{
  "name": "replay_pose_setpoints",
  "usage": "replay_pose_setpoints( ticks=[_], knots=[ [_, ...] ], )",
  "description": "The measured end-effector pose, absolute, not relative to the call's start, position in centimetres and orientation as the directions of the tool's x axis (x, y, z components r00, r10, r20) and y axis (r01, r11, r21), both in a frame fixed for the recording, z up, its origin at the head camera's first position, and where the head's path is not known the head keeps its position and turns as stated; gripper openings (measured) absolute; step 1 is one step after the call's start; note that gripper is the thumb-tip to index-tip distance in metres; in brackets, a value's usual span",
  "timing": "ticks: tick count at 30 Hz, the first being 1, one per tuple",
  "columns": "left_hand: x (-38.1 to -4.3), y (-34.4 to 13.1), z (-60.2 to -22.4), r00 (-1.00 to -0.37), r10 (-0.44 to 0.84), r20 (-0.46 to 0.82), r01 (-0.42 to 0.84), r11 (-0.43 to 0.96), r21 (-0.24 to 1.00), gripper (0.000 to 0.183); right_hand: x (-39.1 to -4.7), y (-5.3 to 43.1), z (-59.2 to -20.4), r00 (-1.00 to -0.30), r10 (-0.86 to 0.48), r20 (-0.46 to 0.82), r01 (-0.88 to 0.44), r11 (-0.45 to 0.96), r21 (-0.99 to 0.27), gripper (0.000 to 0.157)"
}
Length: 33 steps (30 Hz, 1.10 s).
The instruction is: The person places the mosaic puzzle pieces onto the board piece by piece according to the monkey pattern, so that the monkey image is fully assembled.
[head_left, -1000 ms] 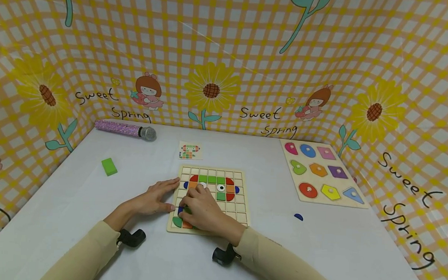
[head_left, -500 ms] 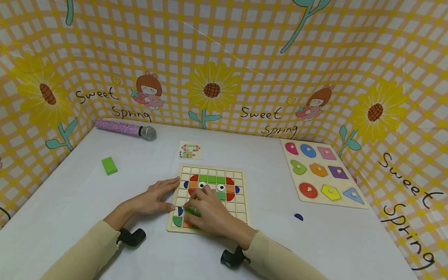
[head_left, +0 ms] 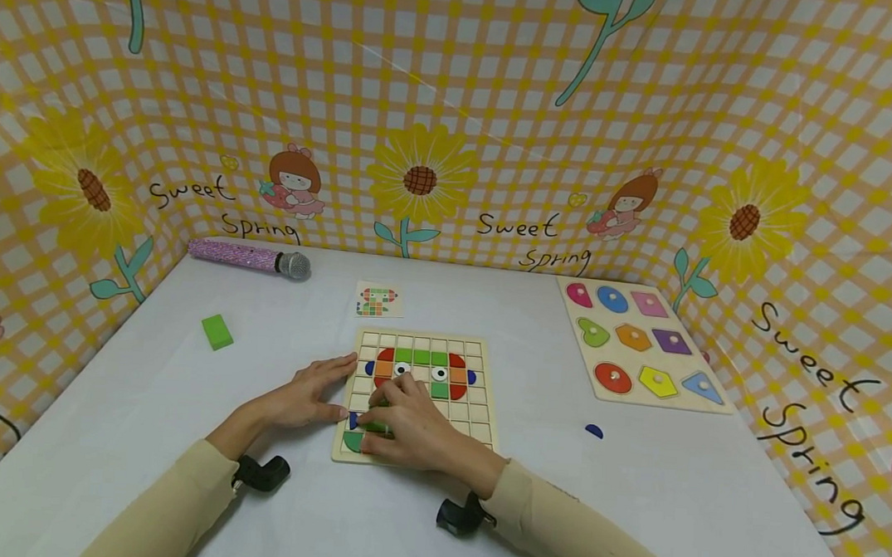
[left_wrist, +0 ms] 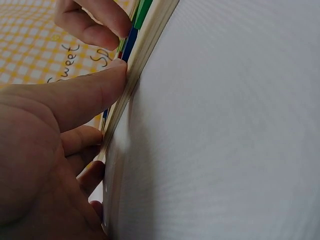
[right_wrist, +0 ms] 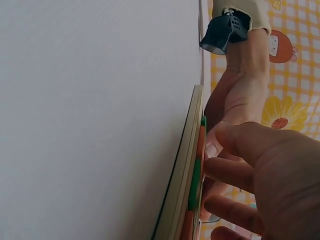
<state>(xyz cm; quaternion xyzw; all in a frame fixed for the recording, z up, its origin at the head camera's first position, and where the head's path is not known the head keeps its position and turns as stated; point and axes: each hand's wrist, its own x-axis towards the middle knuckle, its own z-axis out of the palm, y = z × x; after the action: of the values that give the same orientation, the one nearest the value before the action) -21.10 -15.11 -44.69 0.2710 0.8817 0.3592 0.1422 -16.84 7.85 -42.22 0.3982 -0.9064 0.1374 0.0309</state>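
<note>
A square wooden grid board (head_left: 477,413) lies on the table, partly filled with coloured tiles. My left hand (head_left: 302,397) rests against its left side, thumb and fingers at the edge, as the left wrist view also shows. Over the board's lower left bends my right hand (head_left: 417,427), fingertips on the tiles beside a dark blue tile (head_left: 353,421) in the left column. Below that sits a green quarter-round tile (head_left: 352,442). Two eye tiles (head_left: 438,374) show higher up. In the right wrist view, the right fingers reach loosely to green and orange tiles (right_wrist: 194,186); the palm covers others.
A small picture card (head_left: 380,299) lies behind the board. One dark blue half-round piece (head_left: 594,431) is loose to the right, near a knobbed shape puzzle (head_left: 615,352). At the left are a green block (head_left: 217,332) and a glittery microphone (head_left: 248,259).
My right hand has drawn back slightly to the right, then lowered over the bottom-row tiles. The dark blue tile sits a little farther left. My left hand has stayed put.
</note>
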Motion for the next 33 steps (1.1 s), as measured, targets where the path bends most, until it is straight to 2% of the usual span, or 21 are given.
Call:
replay_pose_setpoints(
  ticks=[9,14,22,33],
  knots=[
    [-21.1,-15.1,-44.6,-0.813,0.579,-0.056,0.373,0.592,0.715,0.075,-16.7,8.1,-41.9,-0.705,-0.685,0.181,-0.707,0.662,-0.248,0.031],
    [-21.1,-15.1,-44.6,-0.815,0.577,-0.053,0.370,0.590,0.718,0.075,-16.6,10.3,-41.4,-0.751,-0.631,0.197,-0.659,0.694,-0.289,0.033],
    [-21.0,-15.2,-44.7,-0.817,0.575,-0.044,0.372,0.584,0.722,0.077,-16.4,17.4,-41.6,-0.815,-0.494,0.305,-0.574,0.761,-0.301,0.029],
    [-21.0,-15.0,-44.7,-0.821,0.569,-0.057,0.354,0.585,0.730,0.077,-15.5,29.0,-41.9,-0.890,-0.327,0.317,-0.419,0.861,-0.288,0.030]
  ],
)
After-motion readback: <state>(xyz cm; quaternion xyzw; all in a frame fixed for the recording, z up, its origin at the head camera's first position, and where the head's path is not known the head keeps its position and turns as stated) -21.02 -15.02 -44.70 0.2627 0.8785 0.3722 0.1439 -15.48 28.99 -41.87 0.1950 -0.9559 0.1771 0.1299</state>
